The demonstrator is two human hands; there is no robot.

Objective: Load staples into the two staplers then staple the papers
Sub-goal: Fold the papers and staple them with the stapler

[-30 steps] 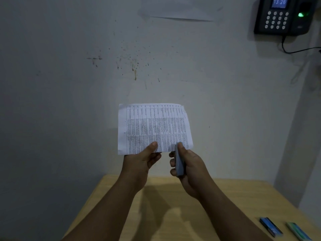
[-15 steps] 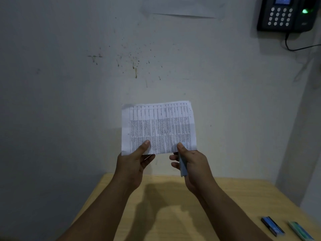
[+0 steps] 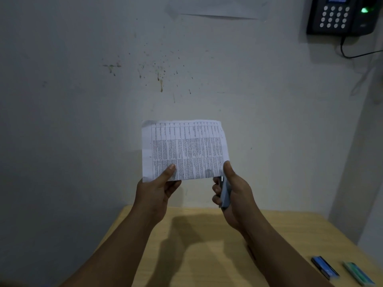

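Above table [image 3: 207, 255], stapler [image 3: 224, 193] upright, nose up

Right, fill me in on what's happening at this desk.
A person stands at a light wooden table and holds up printed white papers in front of the wall. The left hand pinches the papers' lower left edge. The right hand grips a small grey-blue stapler at the lower right corner, thumb on top. A dark blue box and a green box lie on the table's right side. A black keypad device hangs on the wall.
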